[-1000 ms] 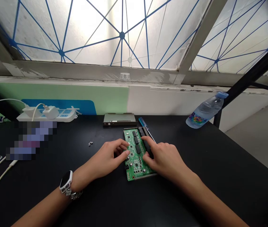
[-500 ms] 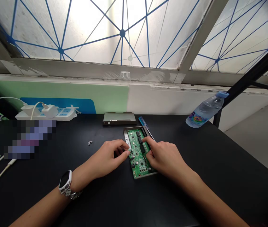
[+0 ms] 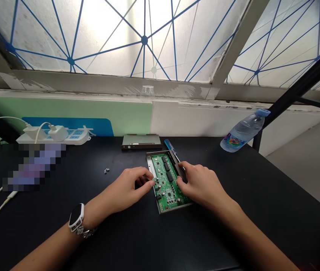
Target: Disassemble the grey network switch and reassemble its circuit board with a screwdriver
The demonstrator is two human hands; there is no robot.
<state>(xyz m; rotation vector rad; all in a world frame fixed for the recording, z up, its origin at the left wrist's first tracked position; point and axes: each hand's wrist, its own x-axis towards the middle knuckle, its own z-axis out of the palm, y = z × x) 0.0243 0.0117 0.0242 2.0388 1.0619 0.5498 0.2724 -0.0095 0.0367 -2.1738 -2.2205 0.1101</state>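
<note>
A green circuit board (image 3: 164, 177) with black chips lies in a shallow metal case (image 3: 150, 162) on the black table. At the case's left wall is my left hand (image 3: 133, 188), its thumb and fingertips curled together on the edge. My right hand (image 3: 201, 184) grips the right side wall, the thumb inside over the board and the index finger along the wall. Just beyond that wall lies a screwdriver (image 3: 169, 144) with a blue handle, its shaft partly hidden. Behind the case sits a flat metal cover (image 3: 141, 140).
Several small screws (image 3: 106, 171) lie left of the case. A water bottle (image 3: 241, 131) leans on a black post at the right. At the left are a white power strip (image 3: 76, 138), white cables and a blurred patch. A clear cup (image 3: 148, 89) stands on the sill.
My right hand has drawn its index finger off the chips and shifted right onto the case's side wall. The left hand stays at the left edge.
</note>
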